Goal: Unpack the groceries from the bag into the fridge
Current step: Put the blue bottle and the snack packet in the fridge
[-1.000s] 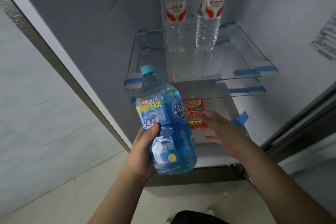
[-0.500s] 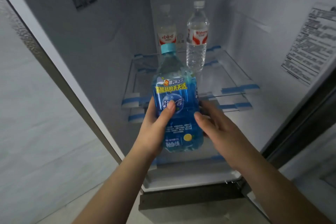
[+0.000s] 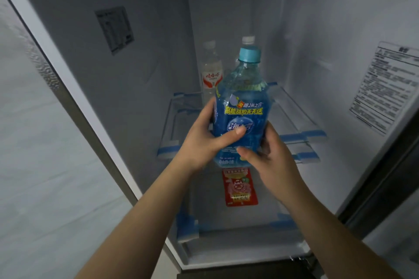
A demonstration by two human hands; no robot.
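Head view, open fridge interior [image 3: 317, 29], pale walls, dim light. Item one: blue drink bottle [image 3: 241, 106], upright, light-blue cap on top, blue label with yellow lettering, held in front of the glass shelf [image 3: 292, 108] at mid height. Left hand [image 3: 205, 140] grips the bottle's left side, thumb laid across the label front. Right hand [image 3: 269, 154] holds the lower right side, thumb on the front near the base, fingers curled round behind. Item two: two clear water bottles with red-and-white labels, standing upright at the back of the glass shelf; the left one [image 3: 210, 70] is in plain sight, the right one [image 3: 248, 39] is mostly hidden behind the blue bottle, only its white cap showing. Item three: red snack packet [image 3: 240, 187], lying flat on the level below, beneath the held bottle. Blue tape strips [image 3: 292, 137] mark the shelf edges. Printed sticker [image 3: 385, 86] on the right wall; smaller label [image 3: 114, 29] on the left wall.
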